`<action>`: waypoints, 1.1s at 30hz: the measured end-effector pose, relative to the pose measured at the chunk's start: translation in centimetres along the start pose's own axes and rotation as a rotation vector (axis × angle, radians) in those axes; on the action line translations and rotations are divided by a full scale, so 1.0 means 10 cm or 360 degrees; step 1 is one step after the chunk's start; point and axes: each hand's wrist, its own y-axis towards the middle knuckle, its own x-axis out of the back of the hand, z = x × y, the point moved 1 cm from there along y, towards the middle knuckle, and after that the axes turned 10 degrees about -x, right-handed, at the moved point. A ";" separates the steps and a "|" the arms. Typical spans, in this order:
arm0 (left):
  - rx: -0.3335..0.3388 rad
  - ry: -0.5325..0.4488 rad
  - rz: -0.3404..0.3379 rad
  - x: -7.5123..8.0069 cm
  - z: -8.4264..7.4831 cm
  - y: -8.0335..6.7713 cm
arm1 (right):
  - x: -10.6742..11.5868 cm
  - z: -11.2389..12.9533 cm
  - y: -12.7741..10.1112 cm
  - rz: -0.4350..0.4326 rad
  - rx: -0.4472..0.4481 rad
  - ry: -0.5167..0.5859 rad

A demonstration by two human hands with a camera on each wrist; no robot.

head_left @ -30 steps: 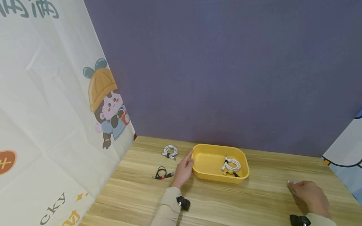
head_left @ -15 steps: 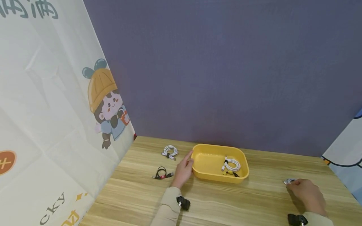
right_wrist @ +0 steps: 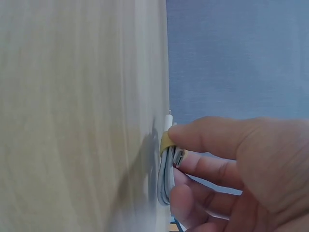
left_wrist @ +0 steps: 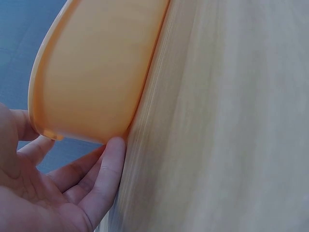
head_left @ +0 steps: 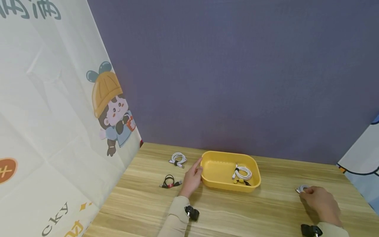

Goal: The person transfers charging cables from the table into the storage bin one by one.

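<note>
A yellow tray [head_left: 217, 184] stands on the wooden table [head_left: 225, 214] and holds a coiled white cable [head_left: 242, 172]. My left hand [head_left: 193, 177] rests against the tray's left end with straight fingers [left_wrist: 104, 166] touching the tray's wall [left_wrist: 91, 77]. Far to the right, my right hand [head_left: 321, 202] pinches a coiled white cable [head_left: 302, 189] with a yellow tie [right_wrist: 165, 143], thumb and fingers curled round that cable [right_wrist: 166, 179] just above the tabletop.
A second coiled white cable [head_left: 178, 159] and a black cable with a red tie [head_left: 170, 181] lie left of the tray. A printed cloth panel [head_left: 59, 131] closes the left side, a purple wall [head_left: 237, 75] the back, another panel [head_left: 362, 161] the right.
My right hand has closed on the white cable at the right and drawn it slightly up and left, so the coil now shows past the fingers. The left hand has stayed at the tray.
</note>
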 end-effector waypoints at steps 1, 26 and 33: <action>0.0001 0.0002 -0.0001 0.00 0.00 0.00 | 0.00 0.00 0.00 -0.0016 0.0010 0.0002; -0.0001 -0.0004 -0.0011 0.01 -0.02 -0.02 | 0.01 0.31 -0.08 -0.0320 0.0353 -0.0007; -0.0004 -0.0008 -0.0014 0.01 -0.03 -0.02 | 0.02 0.37 -0.11 -0.0385 0.0467 -0.0002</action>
